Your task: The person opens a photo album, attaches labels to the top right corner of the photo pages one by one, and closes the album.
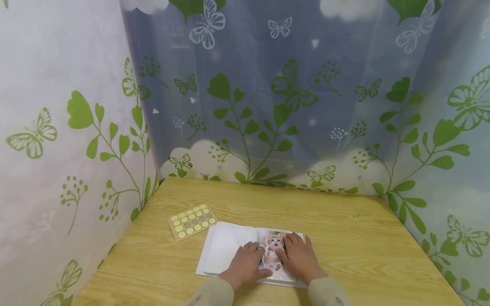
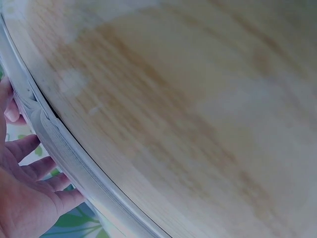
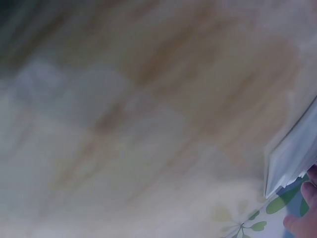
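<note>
An album with white pages (image 1: pixel 229 244) lies spread on the table in the head view. Its right page carries a kitten picture (image 1: pixel 274 243), partly covered by fingers. My left hand (image 1: pixel 245 264) rests near the fold, fingers extended over the picture's left edge. On the right side of the same page lies my right hand (image 1: pixel 301 256), fingers spread, thumb across the kitten. In the left wrist view, the left hand (image 2: pixel 29 191) reaches over the album's page edges (image 2: pixel 74 154). At the right wrist view's border, the right hand (image 3: pixel 306 210) appears beside the album's corner (image 3: pixel 292 156).
A tan sheet of round yellow stickers (image 1: pixel 192 222) lies just beyond the album's upper left corner. The wood-grain table (image 1: pixel 367 246) is bordered by hanging cloth (image 1: pixel 325 127) with butterflies and leaves at the back and both sides.
</note>
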### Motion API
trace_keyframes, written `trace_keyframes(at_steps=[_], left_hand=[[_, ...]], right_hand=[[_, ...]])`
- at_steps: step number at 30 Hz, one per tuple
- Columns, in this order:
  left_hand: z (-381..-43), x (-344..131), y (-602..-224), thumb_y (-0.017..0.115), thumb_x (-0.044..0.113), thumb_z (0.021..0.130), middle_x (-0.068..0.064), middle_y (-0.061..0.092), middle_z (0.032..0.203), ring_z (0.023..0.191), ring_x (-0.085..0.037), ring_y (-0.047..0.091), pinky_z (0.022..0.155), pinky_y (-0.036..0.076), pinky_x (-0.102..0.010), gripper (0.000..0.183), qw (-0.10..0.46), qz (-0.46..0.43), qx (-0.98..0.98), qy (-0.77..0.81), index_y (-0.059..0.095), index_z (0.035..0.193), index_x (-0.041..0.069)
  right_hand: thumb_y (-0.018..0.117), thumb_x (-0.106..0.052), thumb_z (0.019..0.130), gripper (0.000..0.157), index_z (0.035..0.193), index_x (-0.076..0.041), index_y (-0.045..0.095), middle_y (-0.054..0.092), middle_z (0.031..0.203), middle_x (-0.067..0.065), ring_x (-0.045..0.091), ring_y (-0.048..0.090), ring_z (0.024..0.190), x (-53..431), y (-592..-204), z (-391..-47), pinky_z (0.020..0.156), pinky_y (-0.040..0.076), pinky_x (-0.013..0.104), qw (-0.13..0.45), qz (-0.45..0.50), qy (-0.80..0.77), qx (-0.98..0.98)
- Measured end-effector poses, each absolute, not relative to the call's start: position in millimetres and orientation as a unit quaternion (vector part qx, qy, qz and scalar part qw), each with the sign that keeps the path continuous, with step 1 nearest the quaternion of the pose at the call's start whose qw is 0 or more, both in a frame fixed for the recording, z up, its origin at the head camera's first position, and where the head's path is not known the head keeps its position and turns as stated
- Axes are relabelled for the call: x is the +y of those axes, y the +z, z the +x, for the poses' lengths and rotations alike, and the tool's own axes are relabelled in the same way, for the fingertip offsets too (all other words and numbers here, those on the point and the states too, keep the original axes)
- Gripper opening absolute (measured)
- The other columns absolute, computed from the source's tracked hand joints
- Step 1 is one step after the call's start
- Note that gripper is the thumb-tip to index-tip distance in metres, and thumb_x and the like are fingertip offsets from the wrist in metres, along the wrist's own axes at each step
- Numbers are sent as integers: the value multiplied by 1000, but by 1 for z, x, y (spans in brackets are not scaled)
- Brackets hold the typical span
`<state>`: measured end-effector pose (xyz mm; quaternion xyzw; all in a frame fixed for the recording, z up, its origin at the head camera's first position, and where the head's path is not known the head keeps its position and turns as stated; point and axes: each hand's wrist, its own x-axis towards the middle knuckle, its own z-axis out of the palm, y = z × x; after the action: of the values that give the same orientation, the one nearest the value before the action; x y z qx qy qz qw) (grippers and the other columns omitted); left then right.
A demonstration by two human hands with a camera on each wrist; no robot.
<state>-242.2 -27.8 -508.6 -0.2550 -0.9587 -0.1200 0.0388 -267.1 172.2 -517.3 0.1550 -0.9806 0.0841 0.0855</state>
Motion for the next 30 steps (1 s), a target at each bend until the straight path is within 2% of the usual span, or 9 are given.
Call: trace_keyframes(at_steps=[9, 17, 30], left_hand=[[-242, -29, -506, 72, 54, 85, -13, 56, 134, 128, -32, 50, 103, 43, -53, 67, 36, -254, -959, -124, 61, 131, 6], [-242, -30, -507, 71, 55, 85, -13, 56, 135, 128, -33, 50, 103, 43, -53, 68, 36, -253, -959, -121, 61, 131, 6], [-242, -29, -508, 71, 55, 85, -12, 58, 132, 126, -31, 51, 101, 46, -53, 66, 45, -258, -958, -115, 62, 129, 7]], right_hand=[[53, -43, 100, 55, 135, 0, 56, 51, 139, 18, 37, 42, 135, 171, -518, -268, 113, 22, 64, 84, 160, 79, -980], [50, -47, 101, 63, 141, 2, 50, 47, 144, 19, 37, 40, 137, 168, -519, -272, 114, 22, 63, 89, 162, 70, -980], [46, -47, 103, 63, 142, 2, 49, 45, 147, 20, 37, 40, 137, 161, -515, -277, 113, 23, 64, 49, 170, 79, -981]])
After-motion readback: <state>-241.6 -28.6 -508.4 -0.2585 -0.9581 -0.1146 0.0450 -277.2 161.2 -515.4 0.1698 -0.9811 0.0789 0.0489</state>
